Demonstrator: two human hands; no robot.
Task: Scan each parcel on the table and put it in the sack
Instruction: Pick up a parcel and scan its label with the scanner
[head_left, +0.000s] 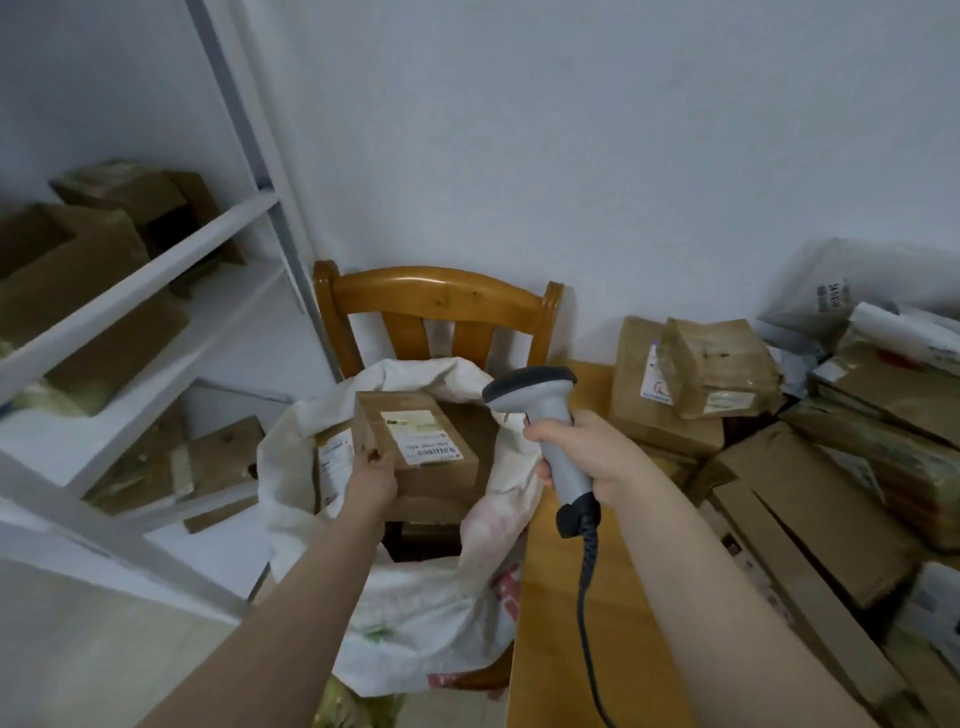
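My left hand (373, 475) grips the near left corner of a brown cardboard parcel (415, 447) with a white label on top. I hold it over the open mouth of the white woven sack (415, 597), which stands on a wooden chair. Other parcels lie inside the sack beneath it. My right hand (582, 457) grips a grey barcode scanner (545, 415) by its handle, head pointing left towards the parcel. Its dark cable hangs down over the wooden table (561, 597).
Many brown boxes and grey mail bags (779, 415) are heaped on the table at the right. The wooden chair (436, 291) stands against the white wall. White shelving (156, 322) at the left holds more cardboard boxes.
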